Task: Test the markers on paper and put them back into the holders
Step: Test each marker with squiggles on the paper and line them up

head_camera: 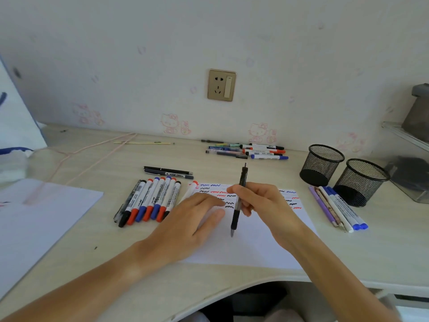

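Left hand (192, 219) flat on paper (250, 247), right hand (262, 201) gripping one pen (239, 201) — two holders (321, 165).

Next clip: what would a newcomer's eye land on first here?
Probably the right hand at centre, gripping a black pen tip-down over the paper, whose top is covered in red, blue and black squiggles. The left hand rests flat on the sheet. A row of capped markers lies left of it, and two mesh holders stand at the right.
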